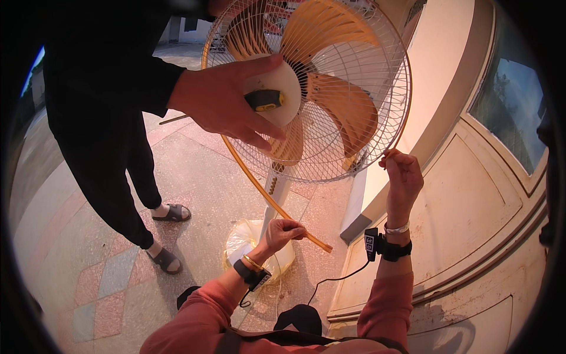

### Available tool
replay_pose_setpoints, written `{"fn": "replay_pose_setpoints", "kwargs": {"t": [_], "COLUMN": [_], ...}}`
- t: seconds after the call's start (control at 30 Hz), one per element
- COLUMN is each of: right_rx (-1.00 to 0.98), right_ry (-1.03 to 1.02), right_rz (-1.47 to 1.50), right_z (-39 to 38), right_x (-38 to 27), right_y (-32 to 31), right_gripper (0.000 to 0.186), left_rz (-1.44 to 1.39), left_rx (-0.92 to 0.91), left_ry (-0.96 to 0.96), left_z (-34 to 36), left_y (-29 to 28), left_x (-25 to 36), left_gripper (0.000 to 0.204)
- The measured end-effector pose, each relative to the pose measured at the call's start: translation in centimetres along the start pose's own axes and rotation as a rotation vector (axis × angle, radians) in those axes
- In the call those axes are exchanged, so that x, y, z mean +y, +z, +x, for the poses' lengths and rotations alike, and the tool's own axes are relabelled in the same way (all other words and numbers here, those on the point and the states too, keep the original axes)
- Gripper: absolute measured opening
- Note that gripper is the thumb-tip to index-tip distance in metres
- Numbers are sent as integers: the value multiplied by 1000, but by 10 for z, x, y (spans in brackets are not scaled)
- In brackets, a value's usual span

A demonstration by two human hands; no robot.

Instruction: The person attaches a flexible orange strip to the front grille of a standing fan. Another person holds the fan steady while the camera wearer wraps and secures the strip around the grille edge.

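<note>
A fan [348, 112] with orange-brown blades and a white wire guard stands in front of me. An orange strip [253, 183] runs along part of the guard's edge and hangs away toward the lower middle. My left hand [282, 235] grips this strip near its loose lower end, fingers closed. My right hand [400, 180] pinches the guard's rim at the lower right; exactly what lies between the fingertips is small. Another person's hand [218, 97] is spread over the white centre disc [283, 112], on which a dark green and yellow object [264, 100] shows.
A person [97, 118] in dark clothes and grey sandals stands at the left. The fan's pale pole [274, 186] rises from a plastic-wrapped base [239, 233] on tiled floor [112, 307]. A cream door [460, 218] and a step-like ledge [365, 212] line the right.
</note>
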State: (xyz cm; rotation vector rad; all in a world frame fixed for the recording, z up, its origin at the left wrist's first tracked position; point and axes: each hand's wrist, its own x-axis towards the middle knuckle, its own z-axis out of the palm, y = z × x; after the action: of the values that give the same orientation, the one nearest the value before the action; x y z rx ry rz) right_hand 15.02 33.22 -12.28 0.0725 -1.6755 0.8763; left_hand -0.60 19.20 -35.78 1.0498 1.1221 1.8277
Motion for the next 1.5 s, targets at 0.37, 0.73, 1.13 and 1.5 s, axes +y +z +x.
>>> {"fn": "replay_pose_setpoints", "kwargs": {"t": [0.37,0.73,1.13,1.5], "right_rx": [69,167,187,181], "right_ry": [-33,-76,-88,-83], "right_rz": [-109,-342,-462,-548], "right_z": [-1,1,-3,-6], "right_x": [9,9,0,-8], "right_y": [7,13,17,19], "right_gripper": [6,14,14,10], "left_rz": [12,10,-34,-44], "left_rx": [-1,83,26,-32], "left_ry": [16,69,45,19], "left_z": [5,10,22,17], "left_y": [8,15,0,-25], "left_x": [8,1,-2,-9], "left_gripper": [17,16,16,13]}}
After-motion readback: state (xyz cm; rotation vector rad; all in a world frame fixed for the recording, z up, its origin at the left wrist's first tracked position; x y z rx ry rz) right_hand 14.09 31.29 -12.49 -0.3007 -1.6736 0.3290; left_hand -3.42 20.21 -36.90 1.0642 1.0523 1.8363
